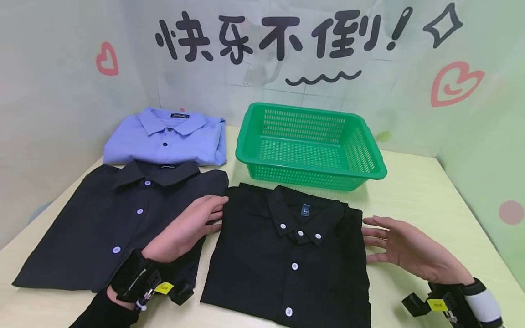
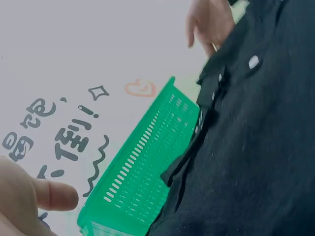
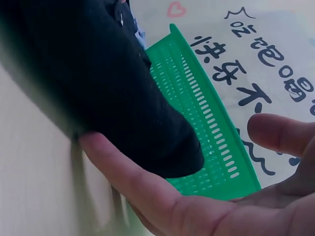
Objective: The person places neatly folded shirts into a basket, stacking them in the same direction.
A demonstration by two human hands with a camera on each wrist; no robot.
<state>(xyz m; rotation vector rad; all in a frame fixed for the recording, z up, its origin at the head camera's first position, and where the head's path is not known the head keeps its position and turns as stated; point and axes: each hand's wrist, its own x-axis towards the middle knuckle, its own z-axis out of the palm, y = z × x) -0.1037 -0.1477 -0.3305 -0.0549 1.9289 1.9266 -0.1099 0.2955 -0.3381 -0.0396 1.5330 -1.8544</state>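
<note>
A folded black button-down shirt (image 1: 289, 255) lies flat on the pale counter (image 1: 414, 191) between the two hands, collar turned away from the person. The left hand (image 1: 186, 228) rests with straight, relaxed fingers at the shirt's left edge near the shoulder, fingertips just touching the cloth, its palm lying over the neighbouring dark shirt (image 1: 110, 228). The right hand (image 1: 404, 248) is held palm-inward at the shirt's right edge, fingers extended and loose; the right wrist view shows a finger (image 3: 133, 182) pressed against the folded edge, gripping nothing. The shirt looks light, soft and limp, likely to sag and lose its fold if lifted by one corner, so the two side edges, with fingers slid underneath, seem the sound places to hold. Beyond the hands stands a green perforated basket (image 1: 311, 148), just past the collar, and a folded blue shirt (image 1: 168, 136) lies farther left.
</note>
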